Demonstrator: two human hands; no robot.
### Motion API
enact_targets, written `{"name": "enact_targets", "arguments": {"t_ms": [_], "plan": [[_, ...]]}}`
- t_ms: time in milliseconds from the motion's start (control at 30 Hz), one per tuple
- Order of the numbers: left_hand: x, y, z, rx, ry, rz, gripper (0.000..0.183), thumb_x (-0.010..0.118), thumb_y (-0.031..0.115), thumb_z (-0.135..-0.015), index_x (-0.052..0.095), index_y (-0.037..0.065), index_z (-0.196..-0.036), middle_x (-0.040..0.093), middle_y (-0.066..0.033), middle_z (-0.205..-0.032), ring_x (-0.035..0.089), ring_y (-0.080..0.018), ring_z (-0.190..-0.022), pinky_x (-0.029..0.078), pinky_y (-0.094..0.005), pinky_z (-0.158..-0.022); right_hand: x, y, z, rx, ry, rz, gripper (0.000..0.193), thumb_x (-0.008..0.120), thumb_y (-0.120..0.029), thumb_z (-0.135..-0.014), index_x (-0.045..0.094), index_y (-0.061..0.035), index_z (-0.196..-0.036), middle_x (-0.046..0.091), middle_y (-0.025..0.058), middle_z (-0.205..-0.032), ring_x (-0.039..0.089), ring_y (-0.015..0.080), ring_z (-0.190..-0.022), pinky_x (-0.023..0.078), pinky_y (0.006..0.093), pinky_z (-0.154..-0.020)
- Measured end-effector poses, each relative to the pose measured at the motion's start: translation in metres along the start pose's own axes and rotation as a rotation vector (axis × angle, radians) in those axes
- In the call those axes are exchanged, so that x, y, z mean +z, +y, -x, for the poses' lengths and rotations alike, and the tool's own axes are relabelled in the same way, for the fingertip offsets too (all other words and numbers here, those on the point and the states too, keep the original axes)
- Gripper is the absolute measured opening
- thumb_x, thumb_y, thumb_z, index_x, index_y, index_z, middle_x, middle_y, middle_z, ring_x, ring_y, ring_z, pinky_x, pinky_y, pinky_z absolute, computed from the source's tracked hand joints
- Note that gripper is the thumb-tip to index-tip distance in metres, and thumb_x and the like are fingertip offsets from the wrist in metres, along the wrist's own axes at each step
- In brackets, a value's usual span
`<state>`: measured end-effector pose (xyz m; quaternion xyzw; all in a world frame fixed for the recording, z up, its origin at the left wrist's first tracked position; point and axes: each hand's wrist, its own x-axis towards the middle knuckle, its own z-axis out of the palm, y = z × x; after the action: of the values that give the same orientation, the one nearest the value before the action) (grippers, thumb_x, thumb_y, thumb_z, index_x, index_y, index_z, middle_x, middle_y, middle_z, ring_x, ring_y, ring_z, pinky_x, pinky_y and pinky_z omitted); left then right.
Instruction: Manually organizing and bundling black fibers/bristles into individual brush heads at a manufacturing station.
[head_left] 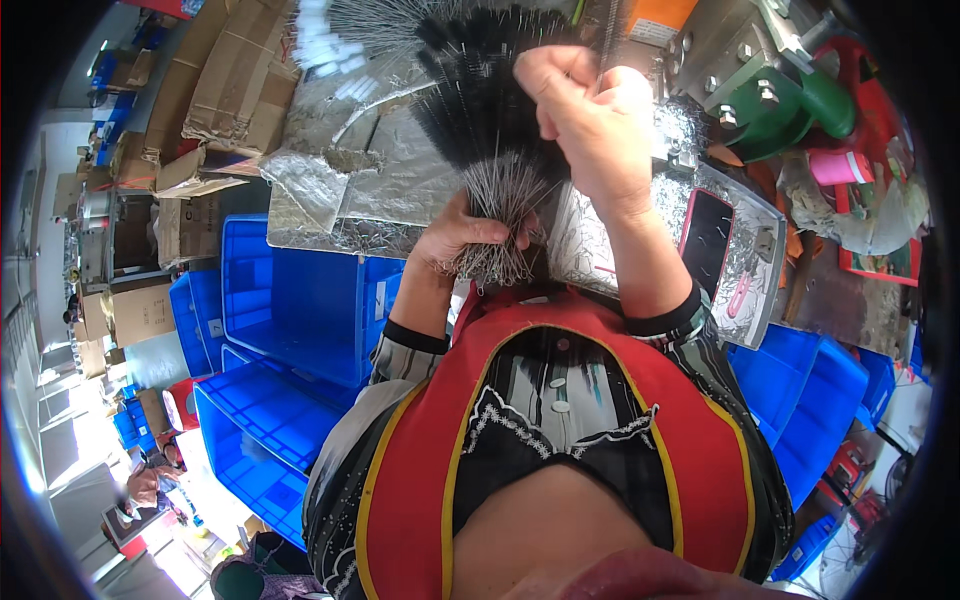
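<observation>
Close to my body, my left hand is wrapped round the wire ends of a thick bundle of twisted-wire brushes. Their black bristles fan out away from me over the bench. My right hand is raised to the right of the bundle, with its fingers curled closed. A single thin wire brush rises from between its thumb and fingers; part of its wire is hidden in the grip. More wire brushes, some with white bristles, lie at the far left of the bundle.
A worn sheet-covered bench lies under the brushes. At right stand a bolted machine with a green part and a light tray bearing a phone. Blue bins flank me; cardboard boxes stack at left.
</observation>
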<state>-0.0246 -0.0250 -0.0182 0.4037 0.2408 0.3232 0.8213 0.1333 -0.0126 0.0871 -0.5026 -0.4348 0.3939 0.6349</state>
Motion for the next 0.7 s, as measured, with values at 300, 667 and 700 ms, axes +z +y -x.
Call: {"name": "enact_targets", "arguments": {"t_ms": [300,667,700], "plan": [[0.004,0.003,0.0,-0.034,-0.014,0.121,0.058,0.075,0.008,-0.054,0.047,-0.004,-0.103,0.059,-0.0147,-0.082,0.06,-0.0209,-0.067,0.05,-0.0293,-0.061,0.002,0.04,0.023,0.033,-0.212,0.078,0.01,0.063,-0.007,-0.077,0.056,-0.001,-0.073,0.048,-0.0058,-0.053,0.039,-0.0015,-0.044,0.028,0.0158,-0.037],[-0.003,-0.002,0.007,-0.105,-0.043,0.087,0.063,0.071,0.003,-0.054,0.045,-0.006,-0.11,0.06,-0.016,-0.085,0.062,-0.0217,-0.066,0.051,-0.0301,-0.061,-0.034,-0.015,0.001,-1.182,0.401,0.964,0.019,0.048,-0.011,-0.087,0.063,0.0016,-0.087,0.062,0.0072,-0.073,0.038,0.0023,-0.039,0.027,0.0179,-0.036],[-0.003,0.001,0.008,-0.14,-0.02,0.098,0.062,0.069,0.001,-0.054,0.044,-0.006,-0.111,0.06,-0.0165,-0.084,0.062,-0.0215,-0.066,0.052,-0.03,-0.06,-0.032,-0.025,0.007,-0.95,0.314,0.361,0.021,0.047,-0.011,-0.087,0.062,0.0034,-0.085,0.062,0.0108,-0.074,0.037,0.0031,-0.038,0.027,0.0186,-0.036]]}}
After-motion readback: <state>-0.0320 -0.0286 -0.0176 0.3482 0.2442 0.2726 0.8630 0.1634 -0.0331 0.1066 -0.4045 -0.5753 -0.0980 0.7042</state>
